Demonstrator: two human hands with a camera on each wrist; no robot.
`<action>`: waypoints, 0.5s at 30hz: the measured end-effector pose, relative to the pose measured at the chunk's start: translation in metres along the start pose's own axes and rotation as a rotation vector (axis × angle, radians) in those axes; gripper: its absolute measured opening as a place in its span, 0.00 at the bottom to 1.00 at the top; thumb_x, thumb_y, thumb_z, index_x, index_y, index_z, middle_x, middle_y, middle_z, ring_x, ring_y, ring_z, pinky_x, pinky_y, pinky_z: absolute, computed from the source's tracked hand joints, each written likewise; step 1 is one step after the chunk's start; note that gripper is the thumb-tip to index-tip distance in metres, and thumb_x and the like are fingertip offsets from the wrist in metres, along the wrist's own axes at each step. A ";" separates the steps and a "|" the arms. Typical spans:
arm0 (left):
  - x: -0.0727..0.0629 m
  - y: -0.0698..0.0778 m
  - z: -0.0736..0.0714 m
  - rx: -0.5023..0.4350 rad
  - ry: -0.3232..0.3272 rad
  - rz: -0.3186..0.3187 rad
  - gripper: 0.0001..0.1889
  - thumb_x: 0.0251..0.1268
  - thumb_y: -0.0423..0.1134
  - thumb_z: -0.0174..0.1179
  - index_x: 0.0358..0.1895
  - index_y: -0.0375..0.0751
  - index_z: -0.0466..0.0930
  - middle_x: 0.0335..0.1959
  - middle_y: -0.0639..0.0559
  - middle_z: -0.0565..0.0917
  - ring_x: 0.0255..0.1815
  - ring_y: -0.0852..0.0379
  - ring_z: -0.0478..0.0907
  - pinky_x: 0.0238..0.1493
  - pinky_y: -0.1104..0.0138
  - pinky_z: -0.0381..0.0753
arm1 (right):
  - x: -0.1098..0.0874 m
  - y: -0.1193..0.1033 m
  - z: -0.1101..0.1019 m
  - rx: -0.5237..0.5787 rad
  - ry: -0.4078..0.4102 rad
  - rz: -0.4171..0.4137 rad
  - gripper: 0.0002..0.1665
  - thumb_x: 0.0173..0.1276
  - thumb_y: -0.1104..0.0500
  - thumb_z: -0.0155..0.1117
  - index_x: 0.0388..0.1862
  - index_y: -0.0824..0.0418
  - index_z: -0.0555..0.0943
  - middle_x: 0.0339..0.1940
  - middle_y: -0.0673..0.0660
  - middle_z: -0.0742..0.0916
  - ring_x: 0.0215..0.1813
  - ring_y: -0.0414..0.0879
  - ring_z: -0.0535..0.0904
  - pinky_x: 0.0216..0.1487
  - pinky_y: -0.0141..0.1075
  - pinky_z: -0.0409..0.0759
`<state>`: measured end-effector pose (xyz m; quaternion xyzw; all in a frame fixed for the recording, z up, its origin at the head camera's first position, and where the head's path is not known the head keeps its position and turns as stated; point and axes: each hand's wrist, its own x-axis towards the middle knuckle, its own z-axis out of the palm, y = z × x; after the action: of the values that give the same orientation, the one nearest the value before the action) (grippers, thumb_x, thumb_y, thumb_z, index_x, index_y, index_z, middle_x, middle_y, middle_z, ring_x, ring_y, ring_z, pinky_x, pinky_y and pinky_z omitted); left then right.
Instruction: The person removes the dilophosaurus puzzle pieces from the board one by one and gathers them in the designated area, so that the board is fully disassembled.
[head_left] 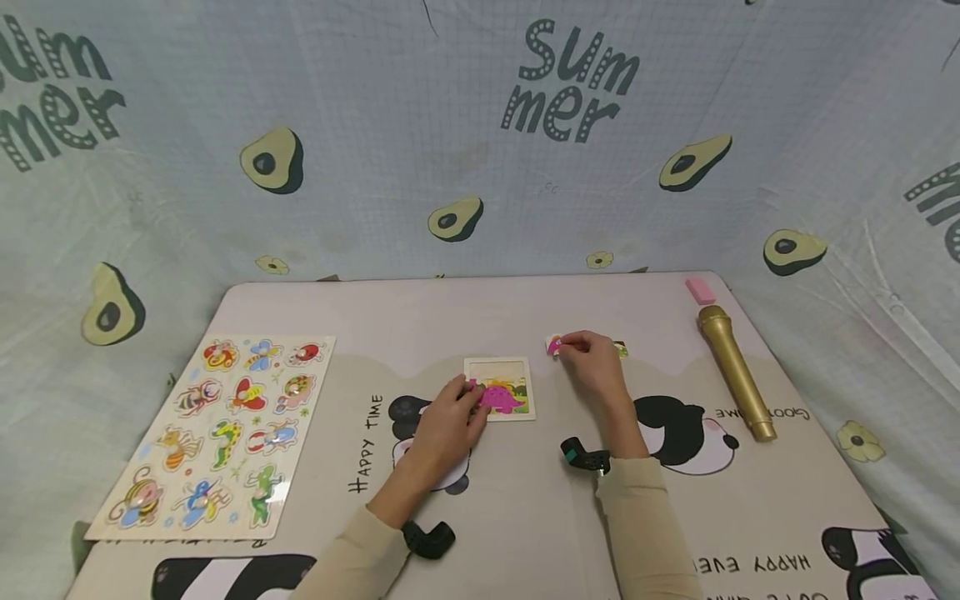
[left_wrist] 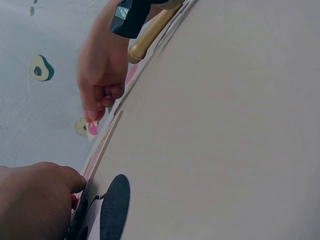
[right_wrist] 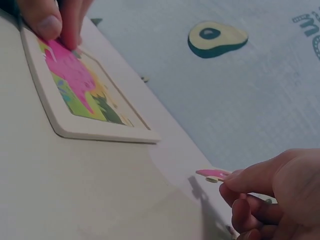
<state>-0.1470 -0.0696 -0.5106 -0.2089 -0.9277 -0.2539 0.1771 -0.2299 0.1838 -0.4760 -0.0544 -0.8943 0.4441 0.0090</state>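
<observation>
1. Closest are the beige sleeves [head_left: 648,525], soft matte cloth, and the hard black wrist devices [head_left: 429,540]; an arm dragged low might knock small parts askew.
2. The left hand [head_left: 447,421] has its fingertips on the left part of the puzzle frame [right_wrist: 110,130]; whether they press down or pinch a piece, I cannot tell. A sideways push could slide the frame or make pieces ride up.
3. That frame lies flat on the desk [head_left: 517,517], between the hands. A bare strip runs along its far side; a piece forced in there at an angle would likely jam. It is squarish, with a raised cream rim and rounded corners, round a smooth, bright picture of a pink dinosaur [right_wrist: 70,70].
4. The right hand [head_left: 596,367], right of the frame, pinches a pink-printed piece [right_wrist: 212,173] between thumb and finger, raised above the desk. Held by one end, this thin, flat piece could twist or slip.
5. Partly hidden behind that hand is a green-printed piece [head_left: 621,348]; a careless knuckle could nudge it away.
6. To the left lies a glossy insect board [head_left: 217,437]; to the right, a smooth gold microphone [head_left: 738,375], rounded enough to roll if bumped.
7. Farthest are a small pink block [head_left: 701,291] and the creased, avocado-printed cloth [head_left: 360,208].
</observation>
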 end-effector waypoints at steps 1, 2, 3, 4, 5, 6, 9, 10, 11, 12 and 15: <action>0.000 0.000 0.000 0.002 0.001 0.001 0.16 0.68 0.42 0.64 0.52 0.36 0.86 0.48 0.44 0.80 0.49 0.50 0.81 0.52 0.59 0.86 | 0.000 0.001 -0.001 -0.006 0.004 -0.002 0.15 0.72 0.59 0.63 0.52 0.65 0.84 0.47 0.63 0.86 0.46 0.52 0.77 0.44 0.33 0.74; 0.000 -0.001 0.000 0.003 0.001 0.000 0.16 0.68 0.42 0.64 0.52 0.36 0.86 0.48 0.44 0.80 0.49 0.50 0.81 0.51 0.60 0.86 | 0.000 0.002 -0.003 -0.010 0.007 -0.002 0.15 0.72 0.59 0.63 0.52 0.66 0.84 0.47 0.63 0.86 0.46 0.52 0.78 0.44 0.33 0.74; 0.000 -0.001 0.000 0.001 -0.001 -0.002 0.16 0.68 0.42 0.64 0.52 0.36 0.86 0.48 0.44 0.80 0.49 0.50 0.81 0.51 0.60 0.86 | 0.000 0.003 -0.004 -0.016 0.011 -0.001 0.15 0.72 0.59 0.63 0.52 0.66 0.84 0.47 0.63 0.86 0.46 0.52 0.78 0.44 0.33 0.74; -0.001 -0.001 0.001 0.003 -0.002 -0.004 0.16 0.68 0.42 0.64 0.53 0.36 0.86 0.48 0.44 0.80 0.49 0.50 0.81 0.51 0.60 0.86 | 0.000 0.005 -0.005 -0.023 0.016 -0.001 0.15 0.72 0.59 0.63 0.51 0.66 0.84 0.47 0.64 0.86 0.46 0.52 0.78 0.43 0.33 0.74; -0.001 -0.001 0.001 0.005 -0.004 -0.005 0.16 0.68 0.42 0.64 0.53 0.36 0.86 0.48 0.44 0.80 0.50 0.50 0.81 0.51 0.60 0.86 | 0.000 0.006 -0.006 -0.031 0.022 -0.002 0.15 0.71 0.59 0.63 0.51 0.66 0.84 0.46 0.64 0.87 0.46 0.52 0.78 0.43 0.33 0.74; -0.001 -0.001 0.001 0.008 -0.007 -0.007 0.16 0.68 0.42 0.64 0.53 0.36 0.86 0.49 0.44 0.81 0.50 0.50 0.81 0.52 0.59 0.86 | 0.000 0.008 -0.007 -0.039 0.028 -0.003 0.15 0.71 0.59 0.63 0.51 0.66 0.85 0.46 0.64 0.87 0.46 0.52 0.79 0.43 0.33 0.74; -0.002 -0.001 0.001 0.009 -0.009 -0.006 0.16 0.68 0.42 0.63 0.53 0.36 0.86 0.49 0.44 0.81 0.50 0.50 0.81 0.53 0.59 0.86 | -0.001 0.013 -0.009 -0.049 0.040 0.005 0.15 0.71 0.58 0.64 0.50 0.67 0.85 0.45 0.64 0.87 0.45 0.53 0.79 0.43 0.33 0.74; -0.002 -0.001 0.001 0.009 -0.009 -0.006 0.16 0.68 0.42 0.64 0.53 0.36 0.86 0.49 0.44 0.81 0.50 0.50 0.81 0.53 0.59 0.86 | -0.001 0.014 -0.009 -0.050 0.042 0.007 0.15 0.71 0.58 0.64 0.50 0.67 0.85 0.45 0.65 0.87 0.45 0.53 0.78 0.42 0.33 0.74; -0.002 -0.001 0.001 0.008 -0.009 -0.006 0.16 0.68 0.42 0.64 0.53 0.36 0.86 0.49 0.44 0.81 0.50 0.50 0.81 0.52 0.59 0.86 | -0.001 0.015 -0.010 -0.051 0.043 0.010 0.15 0.71 0.58 0.64 0.50 0.67 0.85 0.45 0.65 0.87 0.44 0.53 0.78 0.42 0.33 0.73; -0.003 -0.001 0.002 0.009 -0.007 -0.006 0.16 0.68 0.42 0.64 0.53 0.36 0.86 0.49 0.44 0.81 0.50 0.50 0.81 0.53 0.59 0.86 | -0.002 0.016 -0.010 -0.053 0.043 0.013 0.15 0.72 0.58 0.64 0.50 0.67 0.85 0.45 0.65 0.87 0.44 0.53 0.78 0.41 0.32 0.73; -0.003 -0.002 0.002 0.012 -0.005 -0.004 0.17 0.68 0.42 0.64 0.53 0.36 0.86 0.49 0.44 0.81 0.50 0.50 0.82 0.52 0.60 0.86 | -0.003 0.016 -0.010 -0.059 0.045 0.019 0.15 0.72 0.58 0.63 0.50 0.68 0.85 0.45 0.65 0.86 0.44 0.53 0.78 0.41 0.32 0.73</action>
<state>-0.1454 -0.0708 -0.5140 -0.2068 -0.9299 -0.2482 0.1756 -0.2252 0.2015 -0.4828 -0.0731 -0.9060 0.4163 0.0232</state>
